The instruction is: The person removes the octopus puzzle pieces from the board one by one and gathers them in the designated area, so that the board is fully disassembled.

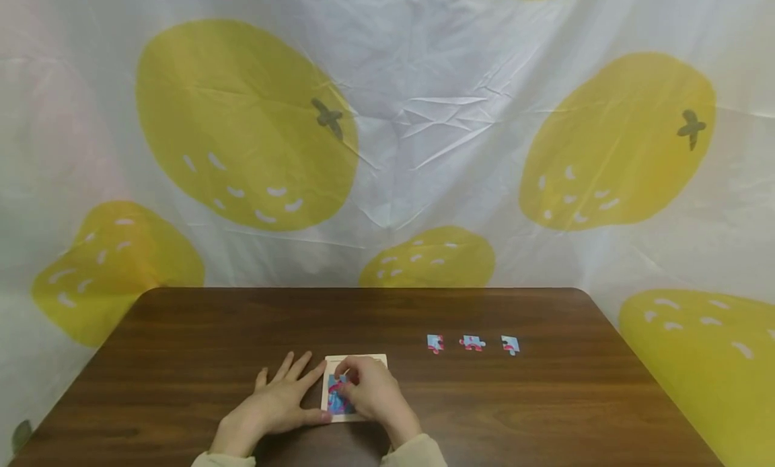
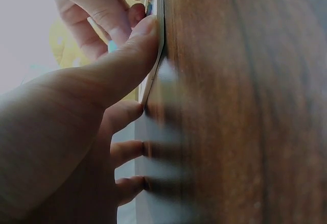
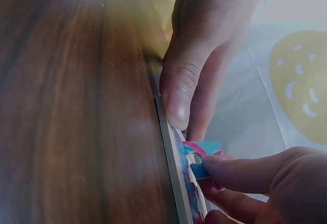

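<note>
A light-coloured puzzle tray [image 1: 329, 367] lies on the table, partly filled with a blue and pink picture. My left hand [image 1: 272, 405] rests at its left side, fingers spread, with thumb and index finger touching the border. Over the tray, my right hand [image 1: 377, 394] pinches a blue and pink jigsaw piece [image 3: 210, 146] between thumb and fingers. In the right wrist view that piece stands tilted up against the tray's picture surface. The right hand hides much of the tray in the head view.
Three loose jigsaw pieces lie in a row to the right: a left one [image 1: 434, 342], a middle one [image 1: 472, 343] and a right one [image 1: 510, 344]. The brown wooden table [image 1: 563, 400] ends at a white curtain [image 1: 436, 184] with yellow fruit prints.
</note>
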Demonstrator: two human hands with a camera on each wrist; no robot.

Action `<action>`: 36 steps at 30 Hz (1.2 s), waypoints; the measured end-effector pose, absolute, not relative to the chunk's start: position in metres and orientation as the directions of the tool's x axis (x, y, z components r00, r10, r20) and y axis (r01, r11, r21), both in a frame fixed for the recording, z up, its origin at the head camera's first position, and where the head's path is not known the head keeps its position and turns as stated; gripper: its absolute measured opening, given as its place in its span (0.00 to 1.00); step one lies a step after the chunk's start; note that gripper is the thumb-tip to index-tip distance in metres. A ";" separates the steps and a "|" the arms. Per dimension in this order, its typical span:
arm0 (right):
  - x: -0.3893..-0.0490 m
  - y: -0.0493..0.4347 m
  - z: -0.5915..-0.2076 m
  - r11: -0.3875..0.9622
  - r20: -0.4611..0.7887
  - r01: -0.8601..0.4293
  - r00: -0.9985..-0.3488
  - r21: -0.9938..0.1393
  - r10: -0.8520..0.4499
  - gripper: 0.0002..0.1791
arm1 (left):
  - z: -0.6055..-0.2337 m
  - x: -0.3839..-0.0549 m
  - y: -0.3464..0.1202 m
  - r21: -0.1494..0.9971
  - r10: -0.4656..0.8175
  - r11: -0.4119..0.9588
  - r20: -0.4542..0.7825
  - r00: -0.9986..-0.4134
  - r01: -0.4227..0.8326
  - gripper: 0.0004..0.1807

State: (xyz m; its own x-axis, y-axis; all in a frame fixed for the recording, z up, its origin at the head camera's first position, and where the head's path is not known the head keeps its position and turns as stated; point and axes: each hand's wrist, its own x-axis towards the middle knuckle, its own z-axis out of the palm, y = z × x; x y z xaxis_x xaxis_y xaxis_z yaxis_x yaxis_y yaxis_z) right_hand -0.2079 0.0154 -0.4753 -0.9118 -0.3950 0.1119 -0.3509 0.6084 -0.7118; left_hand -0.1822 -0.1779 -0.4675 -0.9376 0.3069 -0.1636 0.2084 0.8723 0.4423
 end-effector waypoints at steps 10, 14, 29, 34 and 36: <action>-0.218 0.026 -0.471 0.483 0.134 -0.336 -0.904 -0.809 -0.405 0.10 | -0.465 -0.184 -0.177 0.451 0.311 0.868 -0.171 -0.935 0.207 0.51; -0.220 0.029 -0.468 0.469 0.127 -0.319 -0.909 -0.824 -0.397 0.10 | -0.464 -0.184 -0.176 0.451 0.312 0.867 -0.157 -0.937 0.213 0.51; -0.223 0.056 -0.465 0.454 0.166 -0.337 -0.912 -0.825 -0.375 0.08 | -0.470 -0.185 -0.179 0.450 0.314 0.870 -0.187 -0.931 0.203 0.52; -0.225 0.073 -0.463 0.436 0.133 -0.289 -0.926 -0.853 -0.353 0.07 | -0.469 -0.185 -0.178 0.440 0.308 0.875 -0.191 -0.932 0.199 0.52; -0.225 0.079 -0.463 0.423 0.116 -0.262 -0.933 -0.868 -0.341 0.08 | -0.469 -0.185 -0.178 0.438 0.307 0.877 -0.189 -0.933 0.200 0.53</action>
State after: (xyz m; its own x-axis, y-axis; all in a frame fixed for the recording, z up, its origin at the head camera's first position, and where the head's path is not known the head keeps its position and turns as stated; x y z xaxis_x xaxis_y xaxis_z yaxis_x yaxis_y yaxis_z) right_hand -0.2250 0.0795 -0.4626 -0.9330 -0.3407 0.1159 -0.2621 0.4225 -0.8676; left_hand -0.1846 -0.1779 -0.4694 -0.9326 0.3072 -0.1895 0.1998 0.8766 0.4377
